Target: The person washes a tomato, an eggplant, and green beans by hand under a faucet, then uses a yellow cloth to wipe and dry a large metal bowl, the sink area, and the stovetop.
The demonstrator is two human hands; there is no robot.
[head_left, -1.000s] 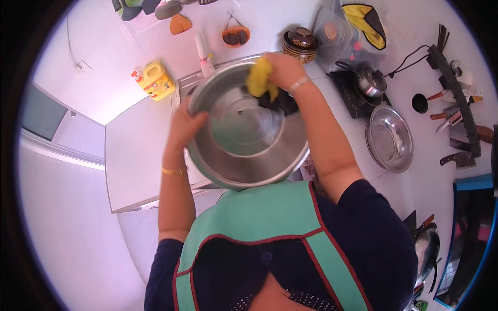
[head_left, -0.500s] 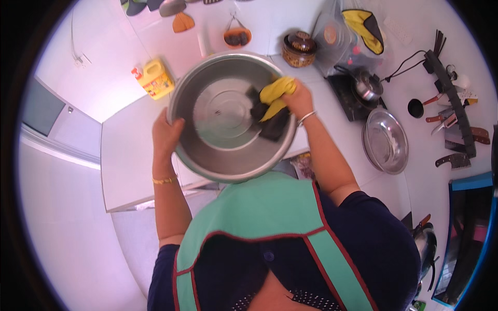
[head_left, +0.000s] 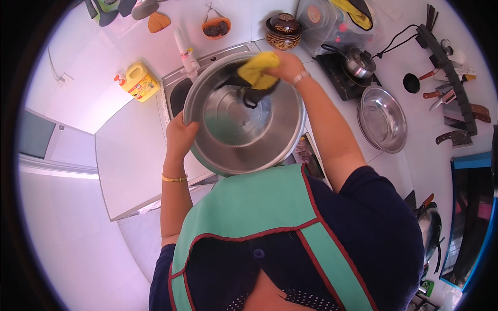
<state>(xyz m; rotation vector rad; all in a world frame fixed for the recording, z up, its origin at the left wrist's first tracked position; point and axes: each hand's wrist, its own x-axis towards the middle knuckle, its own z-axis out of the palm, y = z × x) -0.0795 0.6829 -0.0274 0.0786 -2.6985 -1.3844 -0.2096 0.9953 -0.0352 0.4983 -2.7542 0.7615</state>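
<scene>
A large round metal basin point(head_left: 244, 150) is tilted in front of my chest, its inside facing me. My left hand point(head_left: 180, 136) grips its left rim, thumb over the inner edge and the other fingers hidden behind the wall. Up at the far right part of the basin, my right hand point(head_left: 288, 67) is closed on a yellow and dark grey cloth point(head_left: 258, 71). The cloth hangs over the upper inner wall, its dark side toward the metal. A small dark loop point(head_left: 250, 99) dangles from the cloth's lower end.
Behind the basin is a sink point(head_left: 165, 83) with a faucet point(head_left: 188, 59). A yellow jug point(head_left: 139, 83) stands left of it. To the right are an induction cooker point(head_left: 332, 70) with a small pot point(head_left: 359, 63), and a metal colander bowl point(head_left: 383, 120). Knives point(head_left: 456, 119) hang on the right wall.
My right hand has slid the cloth from the basin's right side up and left to its far wall. The basin has shifted a little right, uncovering the sink and faucet.
</scene>
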